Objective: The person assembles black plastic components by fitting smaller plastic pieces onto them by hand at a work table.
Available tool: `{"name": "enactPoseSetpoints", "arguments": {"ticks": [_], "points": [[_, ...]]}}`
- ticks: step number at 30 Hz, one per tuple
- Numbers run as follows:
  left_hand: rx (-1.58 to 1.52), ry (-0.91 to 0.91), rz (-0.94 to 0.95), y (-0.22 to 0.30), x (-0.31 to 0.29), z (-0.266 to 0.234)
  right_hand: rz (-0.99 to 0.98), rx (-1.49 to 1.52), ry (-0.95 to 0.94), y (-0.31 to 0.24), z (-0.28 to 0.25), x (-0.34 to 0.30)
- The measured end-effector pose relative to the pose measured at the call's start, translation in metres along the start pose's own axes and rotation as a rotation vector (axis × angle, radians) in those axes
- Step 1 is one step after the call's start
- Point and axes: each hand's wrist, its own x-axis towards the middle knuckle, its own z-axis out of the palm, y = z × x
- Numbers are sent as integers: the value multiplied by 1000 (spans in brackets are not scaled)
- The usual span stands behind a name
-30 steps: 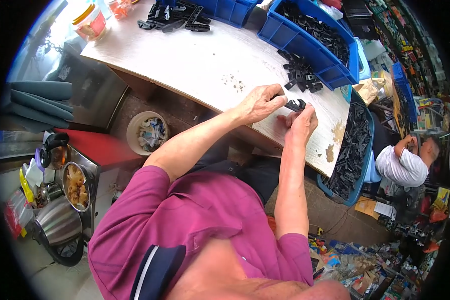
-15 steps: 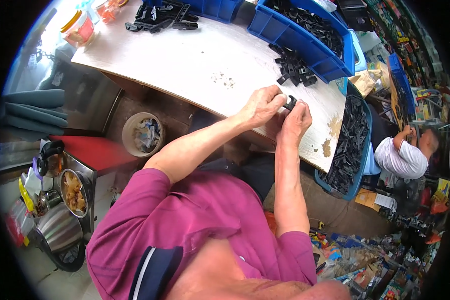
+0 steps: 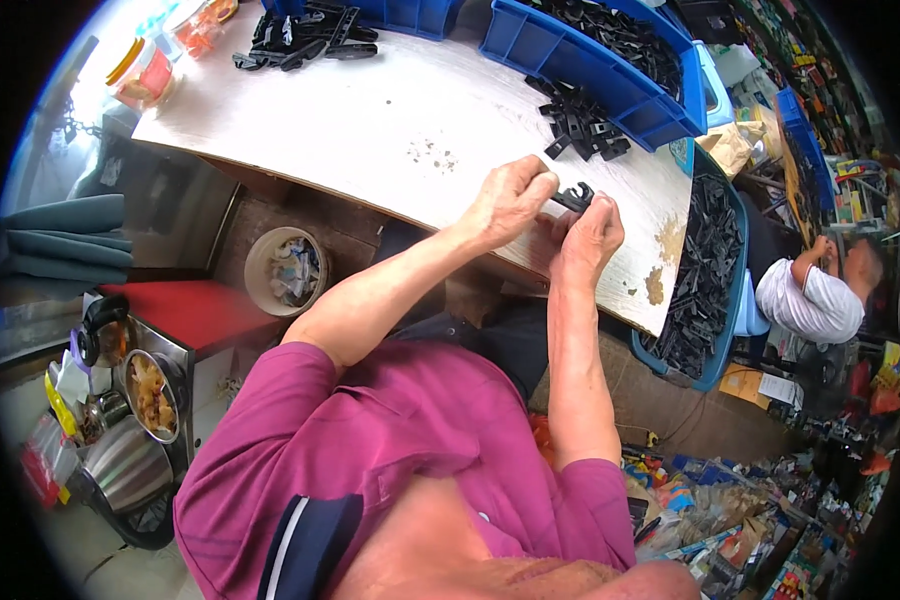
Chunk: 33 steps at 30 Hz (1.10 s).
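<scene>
Your left hand point(image 3: 510, 200) and right hand point(image 3: 590, 235) both pinch the small black plastic clip point(image 3: 573, 195) above the worktop's point(image 3: 370, 130) near edge; likely light and stiff, so grip its ends.

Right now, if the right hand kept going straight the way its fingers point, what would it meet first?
Probably the loose pile of black clips on the white tabletop; the right hand points up-table toward it, though depth is uncertain.

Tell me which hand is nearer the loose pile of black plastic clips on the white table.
Right. The right hand sits just below the pile of black plastic clips, while the left hand is lower-left of it, slightly farther. Both pinch one small black clip.
</scene>
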Motion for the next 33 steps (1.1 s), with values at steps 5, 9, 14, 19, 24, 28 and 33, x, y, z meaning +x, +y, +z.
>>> {"name": "enactPoseSetpoints", "arguments": {"ticks": [5, 9, 14, 19, 24, 28, 33], "points": [[56, 16, 18, 3, 0, -8, 55, -36, -40, -11, 8, -6], [-16, 21, -2, -2, 0, -7, 31, -28, -66, -7, 6, -7], [-54, 70, 38, 0, 0, -2, 11, -35, -32, -10, 10, -9], [-41, 120, 100, 1, -2, 36, -116, -76, 23, 3, -4, 2], [0, 92, 193, -10, 0, 37, -48, -18, 16, -2, -3, 4], [221, 93, 96, -2, 17, 17, -40, -36, 66, -8, -1, 4], [818, 298, 338, -10, 58, 9, 257, 101, 240, -27, -4, 16]]}}
